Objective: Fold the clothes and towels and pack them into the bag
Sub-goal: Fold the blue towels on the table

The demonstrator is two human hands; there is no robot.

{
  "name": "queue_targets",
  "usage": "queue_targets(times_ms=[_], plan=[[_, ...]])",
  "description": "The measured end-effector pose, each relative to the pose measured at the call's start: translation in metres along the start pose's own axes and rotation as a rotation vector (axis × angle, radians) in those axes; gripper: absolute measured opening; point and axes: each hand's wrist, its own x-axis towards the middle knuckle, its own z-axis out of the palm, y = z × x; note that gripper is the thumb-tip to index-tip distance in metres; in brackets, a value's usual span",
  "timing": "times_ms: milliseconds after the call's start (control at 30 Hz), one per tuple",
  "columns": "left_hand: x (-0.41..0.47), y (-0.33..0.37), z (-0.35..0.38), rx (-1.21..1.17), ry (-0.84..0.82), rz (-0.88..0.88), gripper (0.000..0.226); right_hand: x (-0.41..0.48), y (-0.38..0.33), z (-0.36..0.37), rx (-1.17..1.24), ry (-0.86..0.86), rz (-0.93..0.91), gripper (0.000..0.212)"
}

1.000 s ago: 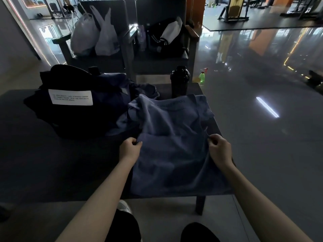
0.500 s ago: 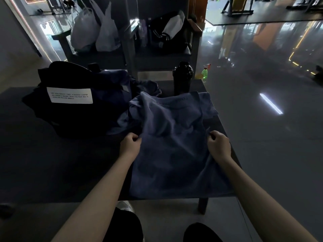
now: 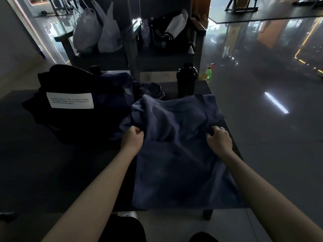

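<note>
Head view, scene: I look down on a dark table (image 3: pixel 57 173) in a dim hall with a glossy floor.
Head view, garment: a blue-grey shirt (image 3: pixel 176 154) lies on the right half of the table, collar end toward 12 o'clock, hem over the near edge at 6 o'clock.
Head view, left hand: my left hand (image 3: pixel 132 139) is closed, pinching a fold of the shirt on its left side, at about 9 o'clock from the garment's middle.
Head view, right hand: my right hand (image 3: pixel 219 139) is closed too, bunching cloth on the shirt's right side, at about 3 o'clock.
Head view, bag: a black bag (image 3: pixel 70 102) with a white printed label sits at 10 o'clock from my hands, touching the shirt's far left corner.
Head view, other things: a black shaker bottle (image 3: pixel 186 79) stands at 12 o'clock, just beyond the collar. More dark cloth is heaped between bag and bottle.
Key relation: the shirt's long axis runs 12 to 6, straight away from me, and my hands grip it at mid-length, level with each other. I judge the next fold will carry the cloth along that axis.
Nearer hand: the left is closer to the bag, so packing would likely lead from that side.
</note>
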Motion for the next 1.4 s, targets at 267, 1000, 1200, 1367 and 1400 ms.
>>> queue_targets(times_ms=[267,1000,1200,1367,1400], plan=[[0.048,0.044,0.016,-0.108,-0.097,-0.087,0.038,0.046,-0.023,0.002,0.204,-0.016,0.032,0.020],[0.056,0.059,-0.024,-0.568,-0.234,-0.132,0.011,0.071,-0.019,-0.019,0.762,-0.002,0.058,0.024],[0.011,0.020,-0.044,-0.343,-0.314,0.035,0.015,0.021,0.011,-0.034,0.699,-0.121,0.072,0.031],[-0.017,-0.012,-0.034,-0.041,-0.369,0.047,0.010,-0.016,0.035,-0.029,0.384,-0.206,0.007,0.027],[-0.020,-0.016,-0.029,-0.050,-0.369,0.034,0.008,-0.019,0.033,-0.029,0.348,-0.195,-0.005,0.031]])
